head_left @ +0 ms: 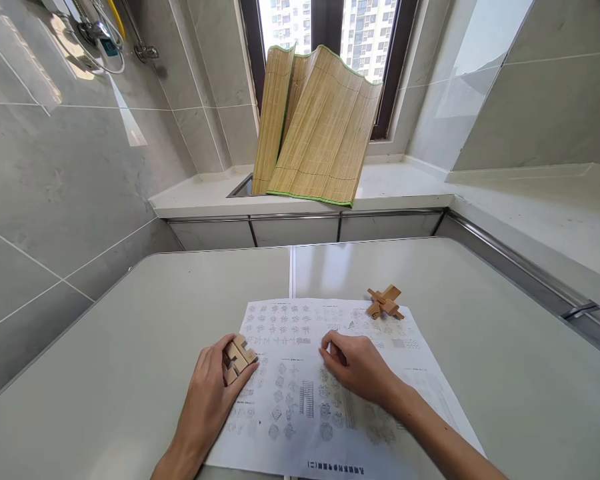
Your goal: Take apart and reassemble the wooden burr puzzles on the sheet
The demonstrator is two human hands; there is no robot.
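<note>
Our left hand [207,385] pinches notched wooden pieces [240,359]; a loosened thumb may drop them. Our right hand [359,362] curls, but we cannot tell its pinch.

"What covers the person's left hand [207,387]?"

"It's bare. Fingers, thumb and back are uncovered, and so is the left wrist [183,453], down to where the lower edge cuts it off."

"And the right hand [357,361]?"

"Bare as well, with slender fingers. The right forearm [427,421] is uncovered too: slim at the wrist, broader toward the lower edge."

"Do both arms show equally?"

"More of the right one does. The fingernails are too small to make out."
</note>
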